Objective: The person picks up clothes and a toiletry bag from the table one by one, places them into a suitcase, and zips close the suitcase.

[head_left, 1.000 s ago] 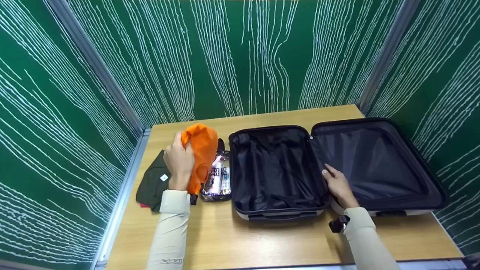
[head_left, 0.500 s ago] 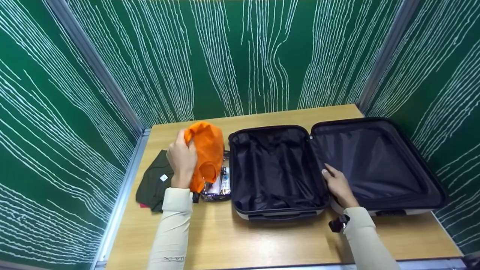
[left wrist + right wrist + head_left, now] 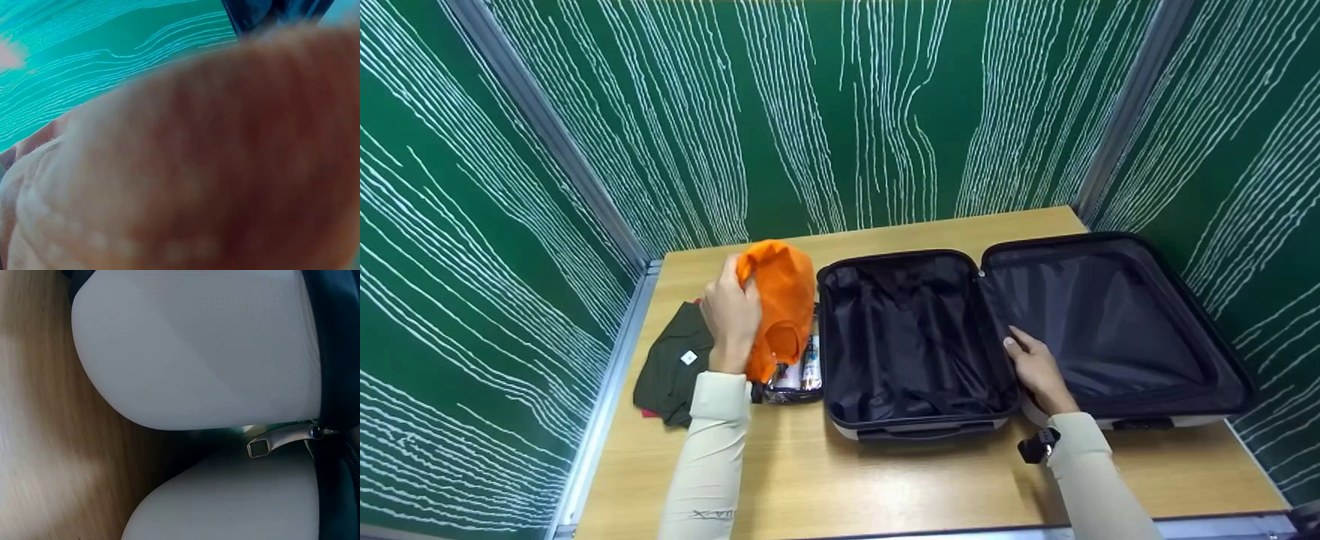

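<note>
A folded orange cloth garment [image 3: 786, 289] hangs from my left hand [image 3: 733, 315], which grips its near-left edge, with a round opening low in the fabric. Beneath it, partly covered, lies a clear shiny pouch [image 3: 812, 369] with tubes inside. An unfolded suitcase [image 3: 915, 337] lies with both dark-lined halves facing up. My right hand [image 3: 1037, 373] holds the rim of the right half near the hinge, thumb on the rim; its other fingers are mostly hidden. In the right wrist view a metal zipper pull [image 3: 281, 439] hangs between the pale shells. Blurred skin fills most of the left wrist view.
A folded dark green garment [image 3: 671, 367] with a white label lies left of my left hand, with red cloth [image 3: 649, 413] showing under it. The wooden table [image 3: 877, 480] is bounded by green panels [image 3: 877, 112] with white wavy lines behind and at both sides.
My left hand has moved a little right and away from me with the orange garment, covering more of the clear pouch. The right hand and suitcase have stayed in place.
</note>
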### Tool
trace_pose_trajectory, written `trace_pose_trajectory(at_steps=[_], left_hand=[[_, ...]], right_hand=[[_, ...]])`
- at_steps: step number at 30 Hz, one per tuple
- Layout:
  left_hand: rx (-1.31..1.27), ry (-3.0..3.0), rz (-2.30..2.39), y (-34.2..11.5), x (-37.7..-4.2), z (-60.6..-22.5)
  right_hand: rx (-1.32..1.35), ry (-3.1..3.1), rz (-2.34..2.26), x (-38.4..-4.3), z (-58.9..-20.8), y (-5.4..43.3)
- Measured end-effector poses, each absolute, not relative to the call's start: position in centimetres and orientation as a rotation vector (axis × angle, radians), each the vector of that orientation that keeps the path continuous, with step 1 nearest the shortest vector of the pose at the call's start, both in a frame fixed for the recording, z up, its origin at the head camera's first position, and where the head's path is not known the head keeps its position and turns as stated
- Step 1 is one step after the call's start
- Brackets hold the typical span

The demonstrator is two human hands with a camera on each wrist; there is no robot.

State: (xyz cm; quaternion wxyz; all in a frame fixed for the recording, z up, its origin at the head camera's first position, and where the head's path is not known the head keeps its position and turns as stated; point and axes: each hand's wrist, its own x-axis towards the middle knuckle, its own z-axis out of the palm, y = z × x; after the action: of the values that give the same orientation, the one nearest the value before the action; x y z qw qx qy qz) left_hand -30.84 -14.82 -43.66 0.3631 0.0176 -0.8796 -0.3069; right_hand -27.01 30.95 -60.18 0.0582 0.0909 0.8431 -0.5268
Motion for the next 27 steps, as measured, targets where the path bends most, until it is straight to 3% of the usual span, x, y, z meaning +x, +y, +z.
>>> trace_pose_trajectory(at_steps=[27], left_hand=[[-0.021, -2.262, -0.817, -12.8, -31.3, -42.8]], right_hand=[[0.277, 2.549, -1.618, -26.9, -60.1, 30.8]])
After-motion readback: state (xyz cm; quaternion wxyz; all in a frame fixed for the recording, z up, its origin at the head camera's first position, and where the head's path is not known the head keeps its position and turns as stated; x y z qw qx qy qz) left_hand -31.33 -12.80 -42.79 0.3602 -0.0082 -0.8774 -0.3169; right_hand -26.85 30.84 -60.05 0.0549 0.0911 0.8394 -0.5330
